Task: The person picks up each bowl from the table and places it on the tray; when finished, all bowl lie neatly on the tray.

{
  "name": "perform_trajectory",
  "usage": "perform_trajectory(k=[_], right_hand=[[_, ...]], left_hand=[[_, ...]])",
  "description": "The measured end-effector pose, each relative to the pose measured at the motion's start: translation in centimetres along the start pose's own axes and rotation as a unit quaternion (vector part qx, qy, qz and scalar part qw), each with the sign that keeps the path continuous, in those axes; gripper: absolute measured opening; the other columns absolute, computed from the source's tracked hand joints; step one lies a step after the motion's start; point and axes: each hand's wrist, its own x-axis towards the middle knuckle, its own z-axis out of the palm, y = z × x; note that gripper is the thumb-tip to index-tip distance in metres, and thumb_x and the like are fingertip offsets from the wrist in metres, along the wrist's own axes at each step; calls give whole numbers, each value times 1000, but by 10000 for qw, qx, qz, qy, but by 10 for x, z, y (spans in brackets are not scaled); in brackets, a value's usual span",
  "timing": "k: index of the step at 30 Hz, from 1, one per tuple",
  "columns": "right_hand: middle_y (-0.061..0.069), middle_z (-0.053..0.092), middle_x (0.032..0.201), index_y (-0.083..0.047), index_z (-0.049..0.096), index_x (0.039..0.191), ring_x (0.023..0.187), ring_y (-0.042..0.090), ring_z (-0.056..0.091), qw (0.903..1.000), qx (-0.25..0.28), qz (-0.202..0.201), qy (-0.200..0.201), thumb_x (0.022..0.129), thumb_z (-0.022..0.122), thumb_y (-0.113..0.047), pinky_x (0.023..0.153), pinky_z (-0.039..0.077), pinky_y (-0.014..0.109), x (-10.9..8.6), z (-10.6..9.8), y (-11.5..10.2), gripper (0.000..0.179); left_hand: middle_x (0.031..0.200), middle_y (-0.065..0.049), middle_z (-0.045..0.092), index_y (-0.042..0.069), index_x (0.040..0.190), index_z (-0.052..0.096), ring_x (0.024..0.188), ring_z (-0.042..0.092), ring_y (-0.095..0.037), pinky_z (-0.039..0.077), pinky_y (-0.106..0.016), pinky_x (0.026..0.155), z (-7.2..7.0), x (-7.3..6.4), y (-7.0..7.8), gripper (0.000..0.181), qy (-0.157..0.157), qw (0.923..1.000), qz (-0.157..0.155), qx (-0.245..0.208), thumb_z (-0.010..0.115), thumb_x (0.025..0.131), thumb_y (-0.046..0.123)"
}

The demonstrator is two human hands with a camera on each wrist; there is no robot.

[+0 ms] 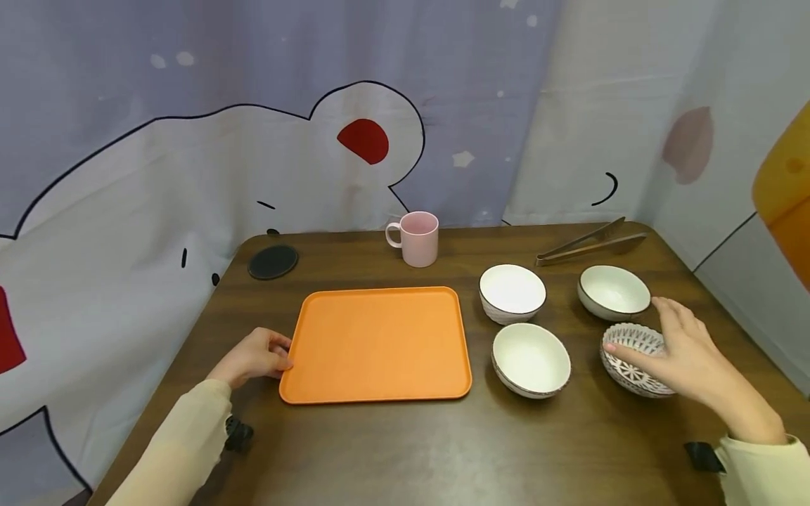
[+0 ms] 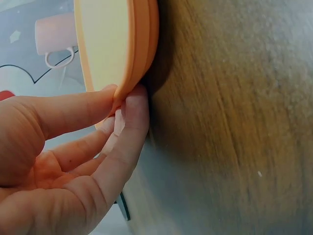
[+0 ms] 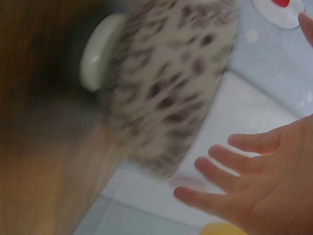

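On the brown table lies an orange rectangular tray (image 1: 376, 344). My left hand (image 1: 256, 356) pinches its left edge, thumb on top of the rim and fingers beneath, as the left wrist view shows. At the right, my right hand (image 1: 686, 351) hovers over a patterned bowl (image 1: 633, 379) with its fingers spread. In the right wrist view that bowl's dark-spotted outer side is blurred, and the fingers (image 3: 215, 174) are apart from it. A pale green bowl (image 1: 614, 289) sits just behind it. Two more bowls, a white one (image 1: 511, 292) and a cream one (image 1: 531, 360), stand between tray and right hand.
Behind the tray stands a pink mug (image 1: 420, 240) with its handle to the left. A dark round coaster (image 1: 273, 262) lies at the back left. Metal tongs (image 1: 588, 242) lie at the back right. Printed curtains (image 1: 266, 169) hang behind the table (image 1: 380, 450).
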Motion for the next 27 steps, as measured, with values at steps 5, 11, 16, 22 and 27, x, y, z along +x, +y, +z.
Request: perform_trajectory(k=[5,11,16,22,27], right_hand=[[47,8,146,16,0,148,132,66,8,9986,-113,236,-463,84,67,-57,99,15,78,3,3,17,118],[48,11,144,19,3,147,128,66,19,9952,-148,123,-957,81,71,-55,96,25,76,4,11,25,120],[49,18,141,21,6,145,124,64,27,9949,-210,17,-982,78,75,-54,93,30,74,-2,16,29,122],[48,27,133,21,12,143,114,57,40,9958,-310,35,-857,75,78,-54,86,40,68,-9,17,32,121],[44,37,124,17,25,139,101,54,50,9964,-531,92,-647,72,78,-58,75,46,62,-7,17,33,114]], left_hand=[[92,-17,59,-21,123,47,78,63,-18,59,-39,75,0,-7,-9,42,0,9999,-91,-101,63,87,-6],[93,-17,59,-22,123,47,78,63,-18,59,-39,75,-4,-12,-13,42,14,9999,-32,-110,62,87,-6],[90,-16,58,-21,121,48,76,62,-18,59,-39,75,-3,-10,-8,40,18,10000,72,-49,63,87,-5],[89,-15,58,-20,121,49,75,62,-16,59,-38,75,0,-5,-6,39,39,9998,119,-151,63,87,-6],[90,-14,58,-20,122,50,75,62,-16,59,-37,75,2,-3,-8,39,110,9995,216,-182,63,88,-6]])
